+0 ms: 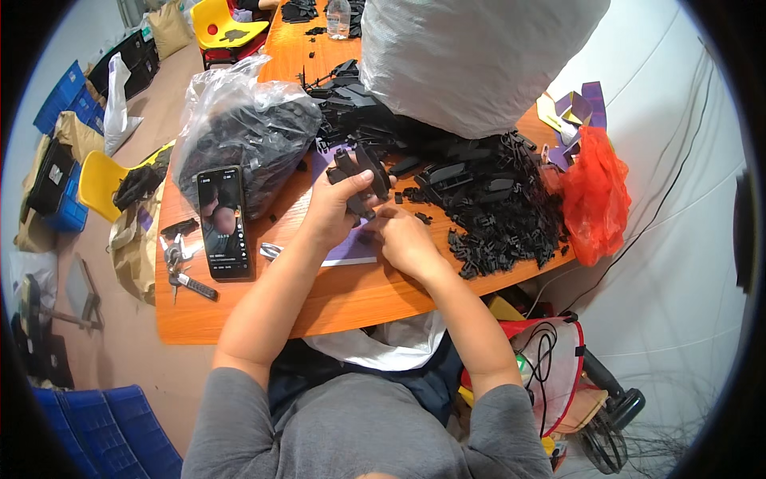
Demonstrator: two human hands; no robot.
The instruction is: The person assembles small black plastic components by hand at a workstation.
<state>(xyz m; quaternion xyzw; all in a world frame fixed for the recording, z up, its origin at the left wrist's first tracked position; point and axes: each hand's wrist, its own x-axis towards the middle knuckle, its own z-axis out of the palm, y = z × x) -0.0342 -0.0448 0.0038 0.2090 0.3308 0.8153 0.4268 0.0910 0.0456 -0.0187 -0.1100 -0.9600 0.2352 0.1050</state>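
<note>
My left hand (331, 206) is closed around several black plastic pieces (369, 163), long and flat, which stick up past the thumb. Just to the right and a little nearer, my right hand (404, 243) has its fingers curled in close to the underside of those pieces. Whatever its fingertips pinch is hidden or too small to name. Beneath both hands lies a purple and white sheet (351, 252) on the orange wooden table (311, 315). A heap of small black plastic parts (507, 227) spreads to the right of my hands.
A large white sack (471, 60) rises behind the heap. Left of my hands are a clear bag of black parts (251, 128), a lit phone (223, 227) and keys (177, 267). A red plastic bag (597, 195) hangs at the table's right edge. A bottle (338, 20) stands far back.
</note>
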